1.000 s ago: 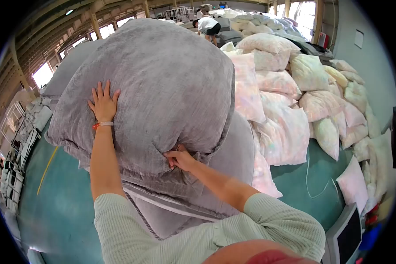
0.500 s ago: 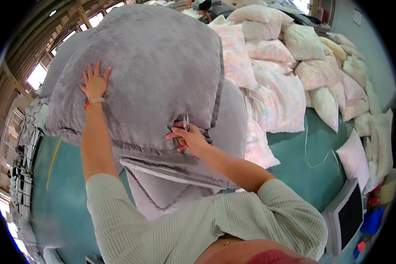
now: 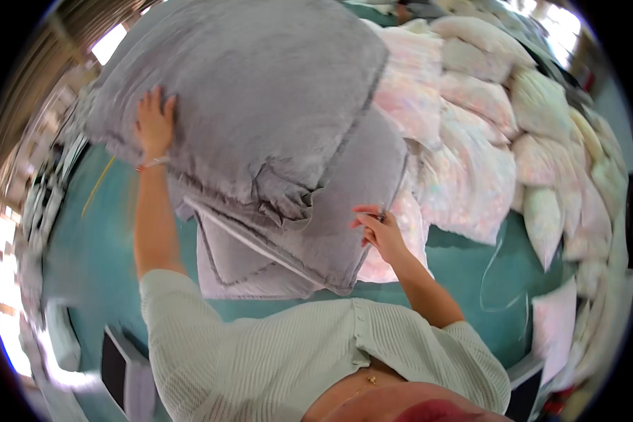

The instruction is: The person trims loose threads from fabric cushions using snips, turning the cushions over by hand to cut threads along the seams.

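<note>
A large grey plush cushion [image 3: 253, 77] lies on top of a stack of grey cushions. My left hand [image 3: 155, 125] rests on its left part, fingers spread. Near the cushion's lower edge the cloth is bunched into a crumpled fold [image 3: 281, 197]. To the right of that fold, my right hand [image 3: 378, 232] is off the top cushion, beside the right edge of the lower grey cushion [image 3: 362, 176]. Its fingers are partly curled around small metal snips [image 3: 381, 216], of which only a little shows.
Pale, multicoloured stuffed pillows [image 3: 464, 169] are heaped on the right. A single pillow [image 3: 552, 327] lies at the lower right. The green floor [image 3: 98, 246] shows on the left, with a dark-screened box [image 3: 123, 373] at the lower left.
My right hand has moved right, away from the cushion's bunched edge, with the snips. My left hand stays on the cushion. The view has tilted down and turned, and the distant person has nearly left it.
</note>
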Demonstrator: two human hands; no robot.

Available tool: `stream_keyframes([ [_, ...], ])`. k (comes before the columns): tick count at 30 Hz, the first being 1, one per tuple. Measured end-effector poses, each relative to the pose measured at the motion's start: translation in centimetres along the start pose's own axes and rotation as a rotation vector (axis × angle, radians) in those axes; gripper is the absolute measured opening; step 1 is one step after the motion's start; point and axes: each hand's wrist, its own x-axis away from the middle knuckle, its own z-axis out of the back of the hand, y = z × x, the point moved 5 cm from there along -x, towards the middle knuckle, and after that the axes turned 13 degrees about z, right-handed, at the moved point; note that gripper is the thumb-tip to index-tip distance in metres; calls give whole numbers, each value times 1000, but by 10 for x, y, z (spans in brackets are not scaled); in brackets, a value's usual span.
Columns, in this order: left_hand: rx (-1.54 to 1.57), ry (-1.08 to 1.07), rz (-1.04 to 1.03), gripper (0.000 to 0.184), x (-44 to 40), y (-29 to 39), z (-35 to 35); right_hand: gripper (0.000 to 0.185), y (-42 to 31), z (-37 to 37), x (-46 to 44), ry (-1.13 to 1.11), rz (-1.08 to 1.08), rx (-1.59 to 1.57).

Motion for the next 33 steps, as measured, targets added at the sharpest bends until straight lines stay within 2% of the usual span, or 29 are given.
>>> stream_keyframes([
  [1,98,50,26,55,29,0,12,28,5,10,0,-59,-25,6],
  [3,233,93,-12,50,109,1,46,29,18,30,-3,-34,-75,15],
  [5,227,2,66,48,195,-25,47,29,41,45,-11,-52,-117,58],
  [8,90,-333,233,50,384,-100,37,31,57,55,-2,-75,-176,115],
  [11,-57,-917,572,47,598,-187,57,33,58,46,11,-183,-222,127],
  [13,-138,-1261,781,44,720,-219,105,33,70,36,28,-259,-264,150],
  [16,-112,-1441,965,41,811,-223,168,32,90,21,52,-311,-317,182],
  [21,78,-1384,1115,36,873,-215,221,31,120,-20,103,-394,-363,188],
  [24,191,-1307,1137,33,887,-224,241,31,132,-33,72,-184,-203,150],
  [26,248,-1244,1133,31,895,-236,255,33,113,-53,37,-143,-10,56],
  [28,302,-1139,1149,30,904,-252,271,36,99,-78,6,-56,8,-17],
  [29,331,-1064,1178,29,906,-262,278,32,101,-85,-11,15,18,-36],
  [31,446,-910,1341,26,913,-268,310,29,115,-84,-24,79,33,-40],
  [32,539,-750,1486,24,916,-275,325,26,122,-76,-30,183,81,-16],
  [33,489,-783,1522,24,940,-285,334,24,128,-67,-32,288,127,7],
])
